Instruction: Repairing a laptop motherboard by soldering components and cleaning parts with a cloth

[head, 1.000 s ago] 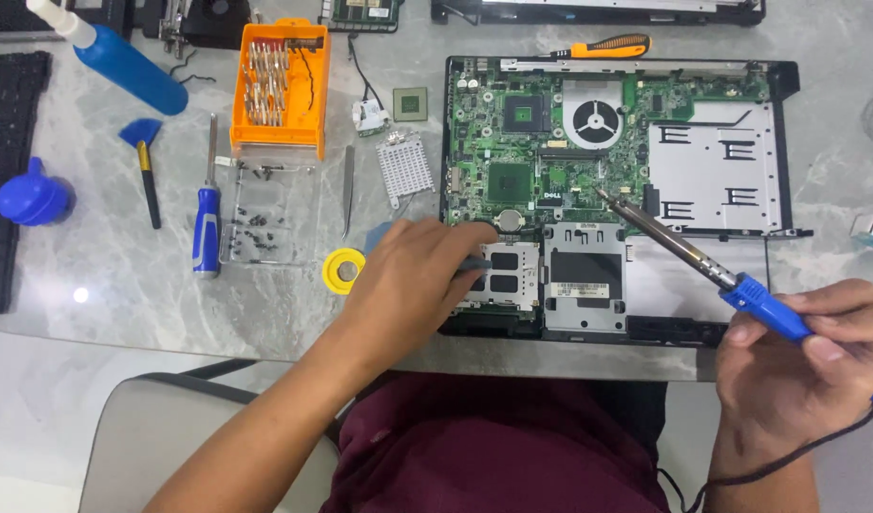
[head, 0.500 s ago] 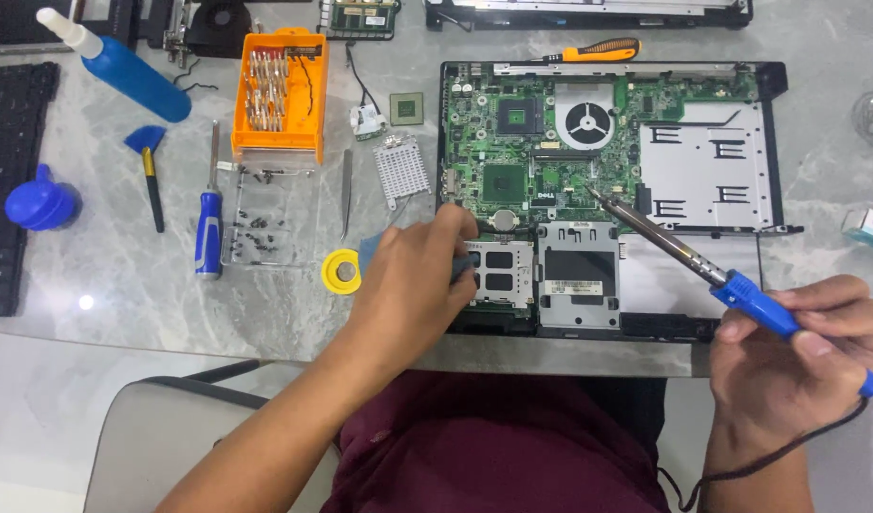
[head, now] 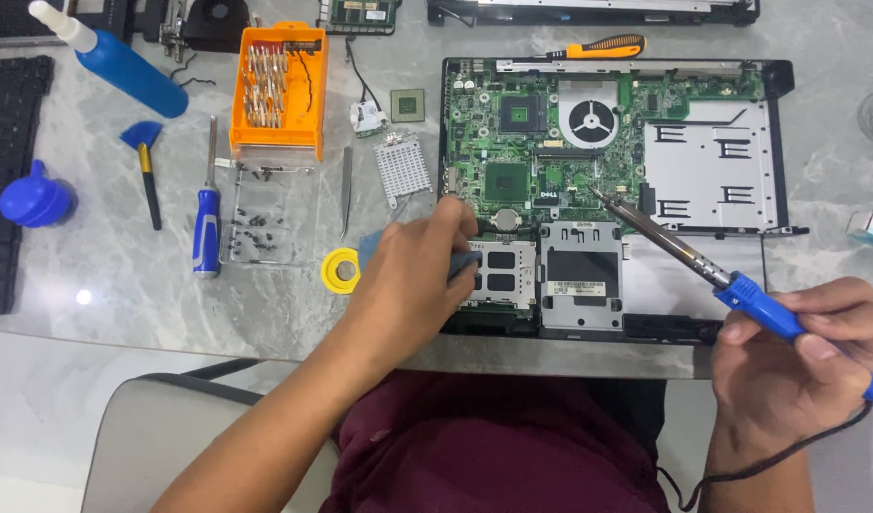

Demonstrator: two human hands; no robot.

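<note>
Soldering iron (head: 702, 271) sat clamped in right hand (head: 797, 366), tip over motherboard (head: 541, 142). Left hand (head: 413, 275) pinched blue cloth (head: 460, 261), yellow solder reel (head: 341, 271) just left of it.

Bright, even light falls from above onto my bench (head: 294, 313). 1 small white glare spot shines on its glossy marble at the near left, and a paler sheen spreads across the far right. Shadows under my left hand (head: 413, 275) and the soldering iron (head: 702, 266) are soft and short. Focus holds sharp throughout, with no motion blur and only slight bending at the edges.
</note>
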